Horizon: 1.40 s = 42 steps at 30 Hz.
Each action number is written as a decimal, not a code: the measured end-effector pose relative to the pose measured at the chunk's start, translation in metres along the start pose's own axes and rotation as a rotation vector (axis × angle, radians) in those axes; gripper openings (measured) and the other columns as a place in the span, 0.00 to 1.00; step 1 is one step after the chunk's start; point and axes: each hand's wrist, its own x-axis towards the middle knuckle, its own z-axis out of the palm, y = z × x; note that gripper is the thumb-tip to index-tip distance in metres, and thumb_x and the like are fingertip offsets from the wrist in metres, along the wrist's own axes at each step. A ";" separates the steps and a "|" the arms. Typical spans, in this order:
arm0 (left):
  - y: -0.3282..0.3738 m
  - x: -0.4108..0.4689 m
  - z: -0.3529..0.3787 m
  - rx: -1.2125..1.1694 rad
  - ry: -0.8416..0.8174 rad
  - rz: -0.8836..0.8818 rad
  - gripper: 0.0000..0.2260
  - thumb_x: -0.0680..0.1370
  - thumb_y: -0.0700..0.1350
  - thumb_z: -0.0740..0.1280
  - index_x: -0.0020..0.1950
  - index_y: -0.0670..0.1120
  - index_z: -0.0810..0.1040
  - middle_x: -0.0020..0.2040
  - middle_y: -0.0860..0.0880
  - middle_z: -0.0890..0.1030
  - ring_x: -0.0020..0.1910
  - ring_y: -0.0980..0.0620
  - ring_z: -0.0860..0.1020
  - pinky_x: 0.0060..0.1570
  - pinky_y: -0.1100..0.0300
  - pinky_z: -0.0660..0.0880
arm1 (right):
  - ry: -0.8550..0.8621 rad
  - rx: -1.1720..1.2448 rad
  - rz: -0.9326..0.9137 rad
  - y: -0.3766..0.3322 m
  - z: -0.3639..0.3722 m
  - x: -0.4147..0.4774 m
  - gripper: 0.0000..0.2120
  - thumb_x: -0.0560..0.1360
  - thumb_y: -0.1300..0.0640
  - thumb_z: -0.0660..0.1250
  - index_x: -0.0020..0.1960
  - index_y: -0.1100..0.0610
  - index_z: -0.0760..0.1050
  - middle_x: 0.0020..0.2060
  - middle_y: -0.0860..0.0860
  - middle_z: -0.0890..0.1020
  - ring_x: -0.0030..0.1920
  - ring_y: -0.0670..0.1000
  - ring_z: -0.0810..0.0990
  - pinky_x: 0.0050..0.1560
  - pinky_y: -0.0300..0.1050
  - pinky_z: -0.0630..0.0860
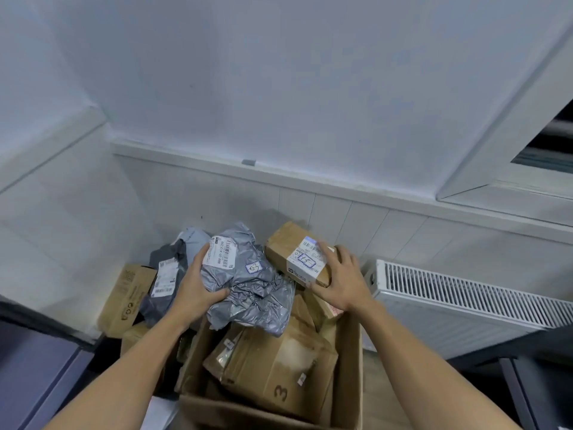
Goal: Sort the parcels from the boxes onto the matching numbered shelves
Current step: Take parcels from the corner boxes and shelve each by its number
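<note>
Left hand [193,290]: bag [251,290] (right hand [341,280]: box [286,245])

Carton [352,367] cut off at bottom edge, label print [221,254] on my grey bag [257,293] too small to read

A single wide-angle head camera looks forward and down along both forearms [412,346]. It sits close above the box [352,367] under the fingers [325,249] and faces the wall [279,88] beyond them, with the radiator [465,293] to their right.
</note>
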 end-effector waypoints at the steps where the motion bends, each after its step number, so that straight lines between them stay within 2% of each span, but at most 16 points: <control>1: 0.003 0.000 -0.004 -0.004 0.002 0.005 0.49 0.67 0.35 0.80 0.80 0.53 0.57 0.74 0.48 0.69 0.69 0.50 0.70 0.65 0.56 0.68 | -0.022 -0.008 -0.001 -0.007 -0.006 -0.001 0.48 0.65 0.32 0.59 0.81 0.48 0.53 0.74 0.58 0.59 0.72 0.61 0.59 0.70 0.55 0.63; 5: 0.020 -0.003 -0.017 -0.051 0.042 0.028 0.48 0.67 0.34 0.80 0.80 0.53 0.58 0.71 0.51 0.70 0.66 0.53 0.70 0.63 0.58 0.67 | -0.050 -0.008 0.015 -0.027 -0.021 -0.004 0.48 0.66 0.35 0.60 0.81 0.51 0.52 0.74 0.60 0.55 0.74 0.63 0.56 0.72 0.55 0.60; 8: 0.027 -0.003 -0.026 -0.052 0.074 0.039 0.48 0.66 0.34 0.80 0.79 0.51 0.59 0.71 0.49 0.71 0.68 0.51 0.71 0.64 0.60 0.66 | -0.050 0.001 0.013 -0.036 -0.028 -0.004 0.48 0.66 0.35 0.60 0.81 0.52 0.49 0.76 0.60 0.53 0.76 0.63 0.52 0.74 0.56 0.57; 10: 0.031 -0.007 -0.032 -0.053 0.084 0.044 0.49 0.65 0.35 0.81 0.79 0.53 0.59 0.72 0.48 0.71 0.69 0.50 0.72 0.66 0.57 0.68 | -0.044 0.002 -0.004 -0.040 -0.033 -0.003 0.48 0.67 0.35 0.61 0.81 0.52 0.49 0.76 0.60 0.52 0.77 0.63 0.50 0.75 0.57 0.56; 13: 0.038 -0.013 -0.039 -0.051 0.104 0.056 0.50 0.64 0.37 0.82 0.77 0.59 0.59 0.72 0.49 0.71 0.69 0.49 0.72 0.69 0.48 0.70 | -0.017 -0.017 -0.055 -0.042 -0.043 -0.001 0.46 0.73 0.39 0.67 0.81 0.52 0.49 0.77 0.59 0.51 0.77 0.62 0.48 0.76 0.57 0.55; 17: 0.046 -0.029 -0.041 -0.056 0.145 0.074 0.49 0.60 0.46 0.81 0.72 0.71 0.59 0.71 0.52 0.73 0.68 0.50 0.74 0.67 0.45 0.72 | 0.020 -0.070 -0.143 -0.036 -0.057 0.002 0.43 0.76 0.43 0.69 0.81 0.52 0.48 0.76 0.59 0.51 0.77 0.61 0.48 0.76 0.55 0.54; 19: 0.060 -0.044 -0.039 -0.042 0.182 0.077 0.49 0.62 0.42 0.82 0.73 0.67 0.59 0.69 0.52 0.73 0.67 0.51 0.74 0.68 0.49 0.71 | 0.019 -0.076 -0.188 -0.031 -0.064 0.001 0.43 0.77 0.42 0.68 0.81 0.52 0.48 0.76 0.59 0.51 0.77 0.61 0.48 0.76 0.55 0.54; 22: 0.073 -0.066 -0.032 -0.008 0.229 0.067 0.47 0.67 0.34 0.80 0.79 0.51 0.58 0.68 0.51 0.71 0.66 0.52 0.72 0.62 0.61 0.68 | -0.003 -0.059 -0.237 -0.024 -0.072 -0.006 0.43 0.76 0.40 0.67 0.81 0.51 0.48 0.78 0.59 0.50 0.78 0.60 0.46 0.77 0.56 0.53; 24: 0.074 -0.082 -0.030 0.027 0.275 0.074 0.47 0.67 0.34 0.80 0.79 0.48 0.58 0.69 0.50 0.71 0.67 0.51 0.71 0.61 0.62 0.66 | -0.028 -0.046 -0.267 -0.022 -0.076 -0.011 0.46 0.72 0.35 0.63 0.81 0.50 0.47 0.78 0.58 0.49 0.78 0.61 0.46 0.77 0.57 0.53; 26: 0.074 -0.103 -0.028 0.045 0.335 0.056 0.47 0.66 0.33 0.80 0.79 0.47 0.58 0.70 0.48 0.71 0.67 0.51 0.71 0.60 0.65 0.66 | -0.057 -0.033 -0.301 -0.022 -0.077 -0.017 0.47 0.68 0.33 0.59 0.81 0.50 0.48 0.78 0.58 0.50 0.78 0.60 0.47 0.76 0.56 0.54; 29: 0.074 -0.138 -0.029 0.055 0.413 0.012 0.48 0.65 0.35 0.81 0.79 0.49 0.59 0.71 0.47 0.71 0.68 0.49 0.71 0.64 0.59 0.67 | -0.097 0.008 -0.367 -0.026 -0.077 -0.025 0.48 0.67 0.34 0.60 0.81 0.51 0.49 0.77 0.58 0.52 0.77 0.59 0.51 0.76 0.54 0.56; 32: 0.071 -0.172 -0.033 0.074 0.477 -0.022 0.49 0.65 0.36 0.81 0.79 0.51 0.58 0.71 0.50 0.71 0.68 0.49 0.71 0.63 0.57 0.67 | -0.107 0.022 -0.440 -0.039 -0.071 -0.033 0.45 0.73 0.38 0.68 0.82 0.51 0.50 0.77 0.58 0.52 0.77 0.59 0.51 0.76 0.54 0.56; 34: 0.069 -0.199 -0.038 0.059 0.532 -0.046 0.48 0.66 0.35 0.81 0.79 0.50 0.58 0.70 0.50 0.71 0.68 0.49 0.71 0.62 0.58 0.67 | -0.134 0.015 -0.505 -0.052 -0.065 -0.040 0.44 0.75 0.41 0.70 0.82 0.51 0.50 0.77 0.59 0.52 0.77 0.60 0.51 0.76 0.54 0.56; 37: 0.065 -0.240 -0.048 0.059 0.609 -0.077 0.49 0.65 0.35 0.81 0.79 0.52 0.59 0.71 0.50 0.71 0.68 0.50 0.71 0.64 0.57 0.68 | -0.169 -0.008 -0.594 -0.080 -0.053 -0.053 0.46 0.72 0.36 0.66 0.82 0.51 0.50 0.76 0.59 0.53 0.77 0.60 0.52 0.75 0.53 0.56; 40: 0.063 -0.279 -0.058 0.031 0.679 -0.097 0.49 0.63 0.36 0.81 0.76 0.59 0.59 0.71 0.51 0.71 0.68 0.51 0.72 0.64 0.58 0.68 | -0.196 -0.018 -0.676 -0.109 -0.045 -0.070 0.44 0.75 0.39 0.68 0.82 0.51 0.50 0.76 0.59 0.53 0.77 0.60 0.51 0.75 0.54 0.57; 42: 0.062 -0.302 -0.065 0.023 0.726 -0.112 0.49 0.63 0.35 0.81 0.75 0.60 0.59 0.70 0.52 0.71 0.68 0.51 0.72 0.63 0.59 0.67 | -0.215 -0.029 -0.718 -0.128 -0.043 -0.083 0.46 0.73 0.36 0.66 0.82 0.51 0.49 0.78 0.59 0.51 0.78 0.60 0.50 0.76 0.56 0.56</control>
